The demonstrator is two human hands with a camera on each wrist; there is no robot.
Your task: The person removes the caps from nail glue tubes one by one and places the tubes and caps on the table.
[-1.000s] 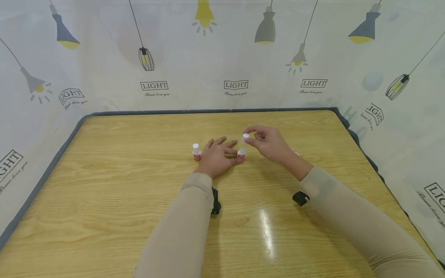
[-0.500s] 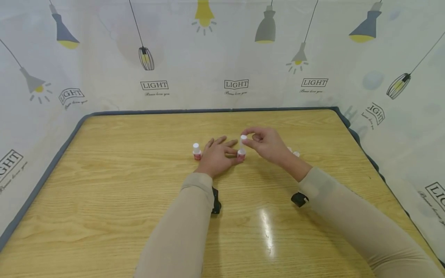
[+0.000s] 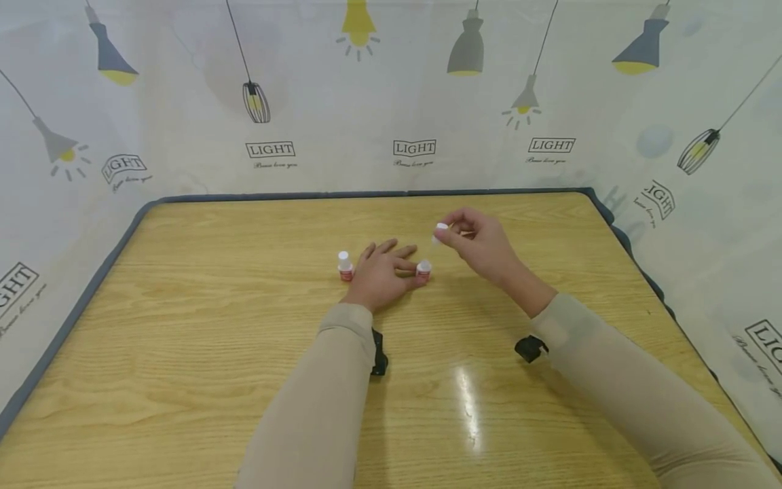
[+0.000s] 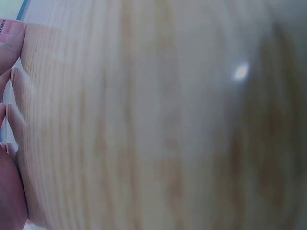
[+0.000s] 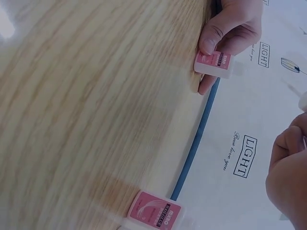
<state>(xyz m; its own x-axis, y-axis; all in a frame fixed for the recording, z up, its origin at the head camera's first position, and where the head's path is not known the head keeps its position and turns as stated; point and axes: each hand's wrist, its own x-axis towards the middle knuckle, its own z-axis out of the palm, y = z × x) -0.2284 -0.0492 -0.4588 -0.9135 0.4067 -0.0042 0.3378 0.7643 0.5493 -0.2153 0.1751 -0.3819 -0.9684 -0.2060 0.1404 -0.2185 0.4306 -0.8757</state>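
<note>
Looks like the middle bottle point(image 3: 423, 273) is uncapped so far: the left hand point(image 3: 381, 277) pinches it upright on the table point(image 3: 256, 380), and the right hand point(image 3: 482, 248) grips the white cap point(image 3: 441, 227) just above, apart from it. The left bottle point(image 3: 345, 273) is still capped, so I'd call it unopened; another bottle point(image 5: 156, 211) stands over on the right, but I can't tell if it's capped.

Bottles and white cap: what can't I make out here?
Head view: lettering on held bottle and leftmost bottle, too small.
Left wrist view: most of held bottle, cut off by left edge.
Right wrist view: most of white cap, cut off by right edge; part of nearest bottle, by bottom edge.
</note>
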